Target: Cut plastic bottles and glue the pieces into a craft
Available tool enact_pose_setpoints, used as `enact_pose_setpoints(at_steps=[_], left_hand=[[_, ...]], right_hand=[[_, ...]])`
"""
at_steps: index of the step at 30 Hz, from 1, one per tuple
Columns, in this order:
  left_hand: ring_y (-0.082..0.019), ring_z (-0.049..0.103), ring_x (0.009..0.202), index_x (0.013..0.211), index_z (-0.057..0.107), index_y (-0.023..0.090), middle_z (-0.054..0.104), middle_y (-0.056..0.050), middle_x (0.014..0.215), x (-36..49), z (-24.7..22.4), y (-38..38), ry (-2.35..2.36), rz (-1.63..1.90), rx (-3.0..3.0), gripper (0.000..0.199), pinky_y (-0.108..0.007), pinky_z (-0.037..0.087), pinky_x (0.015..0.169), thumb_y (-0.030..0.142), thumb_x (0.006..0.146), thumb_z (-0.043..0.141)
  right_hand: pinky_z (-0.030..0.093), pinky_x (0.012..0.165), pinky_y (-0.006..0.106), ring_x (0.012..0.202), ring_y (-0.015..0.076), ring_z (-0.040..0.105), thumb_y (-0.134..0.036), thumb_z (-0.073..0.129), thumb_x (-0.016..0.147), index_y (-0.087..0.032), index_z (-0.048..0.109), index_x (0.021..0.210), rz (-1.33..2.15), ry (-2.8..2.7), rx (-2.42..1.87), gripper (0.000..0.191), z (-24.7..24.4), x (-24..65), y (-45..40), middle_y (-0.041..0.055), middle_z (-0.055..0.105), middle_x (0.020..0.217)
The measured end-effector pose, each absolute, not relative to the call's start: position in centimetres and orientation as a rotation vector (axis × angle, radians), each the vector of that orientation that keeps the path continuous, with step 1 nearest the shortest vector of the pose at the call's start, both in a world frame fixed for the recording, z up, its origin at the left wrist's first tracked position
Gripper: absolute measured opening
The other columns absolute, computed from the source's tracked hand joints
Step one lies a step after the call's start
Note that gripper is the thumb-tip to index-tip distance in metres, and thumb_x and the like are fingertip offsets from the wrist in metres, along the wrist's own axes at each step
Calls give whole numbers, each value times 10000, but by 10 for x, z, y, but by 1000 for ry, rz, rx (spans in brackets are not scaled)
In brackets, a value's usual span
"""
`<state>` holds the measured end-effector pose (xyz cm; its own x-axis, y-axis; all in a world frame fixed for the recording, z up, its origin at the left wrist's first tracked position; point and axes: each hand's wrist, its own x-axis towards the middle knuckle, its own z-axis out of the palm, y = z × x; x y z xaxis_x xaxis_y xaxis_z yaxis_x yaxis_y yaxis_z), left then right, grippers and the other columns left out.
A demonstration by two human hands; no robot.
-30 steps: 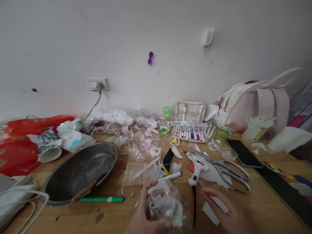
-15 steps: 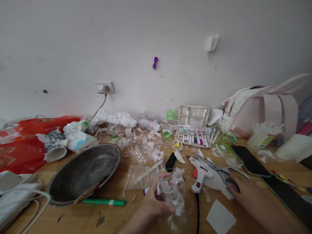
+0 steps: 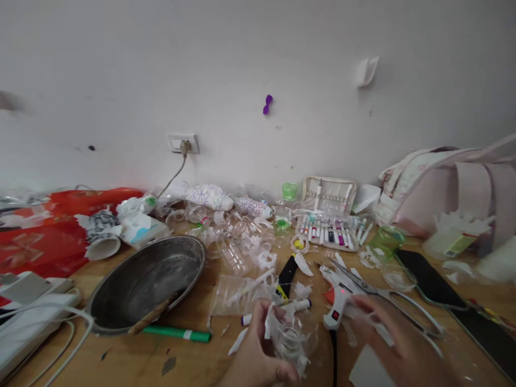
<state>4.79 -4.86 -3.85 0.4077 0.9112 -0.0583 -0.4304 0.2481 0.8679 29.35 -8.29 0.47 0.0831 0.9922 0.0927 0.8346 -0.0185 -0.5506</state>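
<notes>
My left hand (image 3: 262,349) is closed around a cut piece of clear plastic bottle (image 3: 290,338) with torn white paper on it, low in the middle of the view. My right hand (image 3: 397,341), blurred, is over the body of a white glue gun (image 3: 338,301); its fingers look apart, with no object plain in them. A red light glows on the glue gun. Grey-handled scissors (image 3: 363,285) lie across the gun, their handles just beyond my right hand. A square white piece (image 3: 368,368) lies partly under that hand.
A metal basin (image 3: 149,285) stands at left beside a green marker (image 3: 179,333). A black-handled cutter (image 3: 286,274), plastic scraps and a marker case (image 3: 328,215) fill the middle. A phone (image 3: 429,277) and a pink bag (image 3: 435,188) are at right, a power strip (image 3: 36,322) at left.
My right hand has left the scissors' handles and moved left over the glue gun. The scissors now lie turned, handles to the right. My left hand still holds the bottle piece, which has tilted.
</notes>
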Motion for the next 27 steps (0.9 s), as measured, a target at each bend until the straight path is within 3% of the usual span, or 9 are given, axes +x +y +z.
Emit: enact_pose_setpoints(at_steps=[3, 6, 8, 11, 13, 16, 19, 23, 27], left_hand=[[-133, 575, 692, 809, 422, 256, 587, 62, 821, 52, -40, -55, 587, 1031, 781, 741, -228, 399, 602, 368, 271, 918], [-167, 615, 775, 877, 503, 257, 634, 33, 855, 52, -37, -61, 510, 1032, 778, 567, -274, 425, 700, 434, 472, 859], [-182, 616, 817, 905, 563, 239, 658, 9, 842, 51, -34, -61, 530, 1070, 824, 421, -296, 419, 751, 501, 632, 748], [-186, 603, 832, 876, 620, 211, 676, -9, 835, 48, -32, -56, 665, 1106, 884, 303, -309, 408, 787, 489, 759, 637], [-186, 594, 816, 852, 639, 200, 672, -8, 800, 45, -32, -54, 732, 1069, 903, 285, -304, 413, 765, 464, 747, 659], [-166, 564, 754, 803, 638, 190, 638, -3, 749, 41, -32, -55, 803, 1042, 952, 298, -279, 414, 703, 477, 730, 667], [-143, 517, 688, 728, 607, 181, 586, 8, 711, 37, -33, -56, 887, 1044, 1091, 318, -251, 398, 652, 495, 726, 657], [-131, 473, 642, 654, 583, 167, 546, 19, 648, 33, -31, -52, 925, 997, 1183, 330, -227, 364, 608, 481, 707, 670], [-117, 431, 599, 607, 546, 172, 502, 39, 602, 34, -28, -48, 965, 984, 1169, 364, -219, 336, 576, 504, 676, 679]], right_hand=[[468, 899, 365, 1034, 275, 619, -685, 537, 729, -331, 462, 1307, 1130, -1595, -1388, 681, -4, 243, -94, 45, 654, 1162], [394, 989, 399, 1168, 305, 534, -631, 675, 644, -222, 270, 1407, 1439, -1428, -1218, 956, -16, 212, -88, 137, 544, 1311], [398, 976, 410, 1140, 303, 550, -583, 703, 638, -190, 216, 1395, 1529, -1352, -1232, 982, -23, 204, -80, 172, 517, 1309], [473, 824, 396, 926, 263, 636, -522, 708, 638, -226, 213, 1345, 1563, -1227, -1180, 912, -34, 201, -73, 164, 504, 1256], [476, 804, 404, 943, 271, 627, -494, 714, 627, -249, 228, 1317, 1561, -1127, -1083, 879, -41, 200, -75, 160, 498, 1252], [439, 893, 424, 1080, 298, 575, -480, 750, 602, -282, 287, 1292, 1611, -1020, -981, 853, -51, 199, -80, 130, 536, 1251], [449, 870, 421, 1062, 313, 591, -507, 810, 527, -299, 327, 1269, 1693, -947, -923, 909, -57, 199, -82, 115, 565, 1243], [469, 793, 419, 948, 322, 641, -559, 814, 493, -255, 328, 1238, 1735, -976, -939, 941, -60, 201, -78, 152, 597, 1176], [428, 883, 429, 1074, 332, 587, -577, 789, 513, -236, 311, 1248, 1689, -1038, -999, 941, -55, 201, -80, 166, 577, 1211]])
